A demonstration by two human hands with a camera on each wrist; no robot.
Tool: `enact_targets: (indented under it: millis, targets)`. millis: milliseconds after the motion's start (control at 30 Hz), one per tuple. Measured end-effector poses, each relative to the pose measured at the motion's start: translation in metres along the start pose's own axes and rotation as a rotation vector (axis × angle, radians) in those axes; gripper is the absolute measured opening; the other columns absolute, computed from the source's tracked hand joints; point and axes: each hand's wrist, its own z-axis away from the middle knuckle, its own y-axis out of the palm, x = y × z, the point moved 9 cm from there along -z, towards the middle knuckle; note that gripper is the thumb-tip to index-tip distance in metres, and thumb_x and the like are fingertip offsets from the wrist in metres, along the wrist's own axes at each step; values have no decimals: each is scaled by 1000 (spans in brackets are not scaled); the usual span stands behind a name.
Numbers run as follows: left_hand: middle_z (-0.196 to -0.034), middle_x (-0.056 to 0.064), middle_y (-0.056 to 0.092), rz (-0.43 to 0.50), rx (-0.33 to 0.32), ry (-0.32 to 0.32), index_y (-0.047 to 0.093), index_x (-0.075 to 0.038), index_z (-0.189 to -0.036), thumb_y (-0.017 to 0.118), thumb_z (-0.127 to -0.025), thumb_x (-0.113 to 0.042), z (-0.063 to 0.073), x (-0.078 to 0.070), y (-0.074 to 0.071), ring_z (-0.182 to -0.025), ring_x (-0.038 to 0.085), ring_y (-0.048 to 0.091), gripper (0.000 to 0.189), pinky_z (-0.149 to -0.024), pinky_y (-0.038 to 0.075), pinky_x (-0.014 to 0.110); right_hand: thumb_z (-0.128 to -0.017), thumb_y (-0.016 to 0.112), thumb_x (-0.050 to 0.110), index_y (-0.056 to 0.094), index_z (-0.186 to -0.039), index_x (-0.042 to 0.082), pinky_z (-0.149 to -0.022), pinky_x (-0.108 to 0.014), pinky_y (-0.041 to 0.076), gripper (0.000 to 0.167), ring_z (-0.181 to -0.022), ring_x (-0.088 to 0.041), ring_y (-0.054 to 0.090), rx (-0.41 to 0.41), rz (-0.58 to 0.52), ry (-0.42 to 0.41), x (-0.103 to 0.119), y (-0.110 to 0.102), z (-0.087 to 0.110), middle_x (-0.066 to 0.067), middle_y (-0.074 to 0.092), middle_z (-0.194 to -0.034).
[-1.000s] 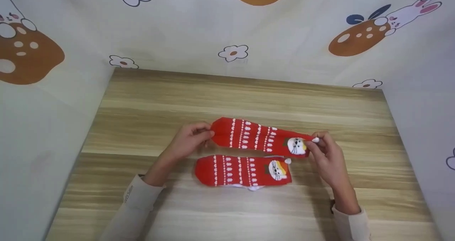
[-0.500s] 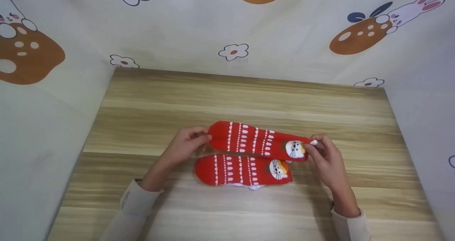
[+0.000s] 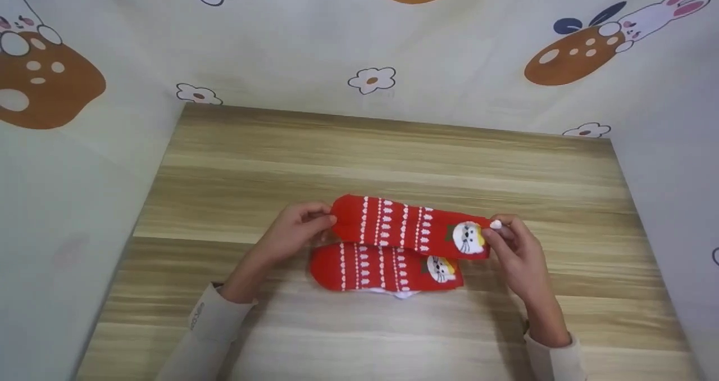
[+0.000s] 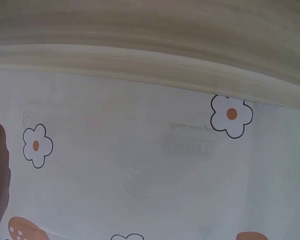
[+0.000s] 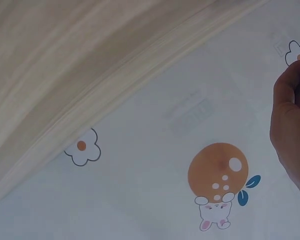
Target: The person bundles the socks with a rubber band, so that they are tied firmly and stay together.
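In the head view a red sock [image 3: 413,226] with white rows of hearts and trees and a cat face is stretched between two hands. My left hand [image 3: 295,226] pinches its rounded toe end. At the cuff end, beside a small white pompom [image 3: 495,224], my right hand [image 3: 518,254] grips the edge. A matching red sock [image 3: 326,268] lies flat on the table, toe to the left, its upper edge overlapped by the held one. White material [image 3: 402,295] peeks out beneath it. Each wrist view catches only part of a hand, with no sock showing.
The wood-grain table [image 3: 393,156] meets a pale back wall sheet [image 3: 292,49] printed with flowers, rabbits and orange shapes. Similar pale sheets rise along the left and right sides.
The held sock has come down toward the person and now overlaps the upper part of the lying sock. Both hands moved slightly with it, keeping their grips.
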Motion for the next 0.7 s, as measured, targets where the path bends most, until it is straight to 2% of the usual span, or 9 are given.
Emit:
enact_targets:
  millis: [233,400,533,700]
  targets:
    - [-79,5,63,6,6,27,73,-8,-103,65,-102,-21,8,-2,1,-72,18,58,15,-68,53,26,-101,67,22,63,-126,8,-88,-17,55,29,-102,-10,68,31,19,18,2,3,2,-6,77,-114]
    - [-75,7,59,28,9,50,71,-5,-99,64,-102,-20,13,-4,0,-70,18,57,16,-70,53,28,-101,67,23,63,-130,10,-87,-20,57,31,-102,-11,69,59,12,21,2,8,2,-11,75,-118]
    - [-73,8,57,28,27,58,69,-6,-96,64,-102,-22,16,-5,2,-71,18,56,18,-70,53,29,-102,65,24,62,-133,13,-86,-20,56,33,-101,-11,69,77,26,26,0,10,3,-11,75,-118]
    - [-70,8,55,7,39,68,69,-6,-89,63,-102,-18,18,-6,2,-68,18,54,18,-65,50,27,-102,65,19,63,-131,12,-82,-22,57,30,-95,-12,69,93,13,34,-2,13,5,-12,77,-110]
